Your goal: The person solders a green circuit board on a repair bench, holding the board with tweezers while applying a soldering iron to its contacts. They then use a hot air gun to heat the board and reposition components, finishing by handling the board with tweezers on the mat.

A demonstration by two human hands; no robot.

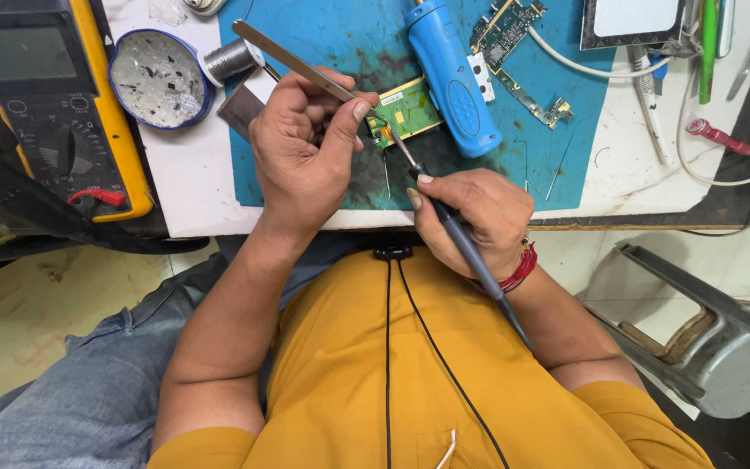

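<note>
— Green circuit board [407, 109], where's it?
— On blue mat [323, 35], btwn hands, just beside blue tool [453, 78].
— L hand [305, 148]?
— Closed round metal tweezers [305, 65], tips at board.
— R hand [470, 217]?
— Gripping soldering iron [453, 230], tip at board edge.

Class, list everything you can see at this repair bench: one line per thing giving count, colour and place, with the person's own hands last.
Small circuit board: one, green, on the mat under the tool tips.
Mat: one, blue, on the table.
Long circuit board: one, green, top of mat.
Handheld tool: one, blue, beside the small board.
Multimeter: one, yellow and black, far left.
Round tin: one, blue-rimmed, next to the multimeter.
Stool: one, grey, on the floor.
Tweezers: one, silver, in left hand.
Soldering iron: one, dark, in right hand.
</note>
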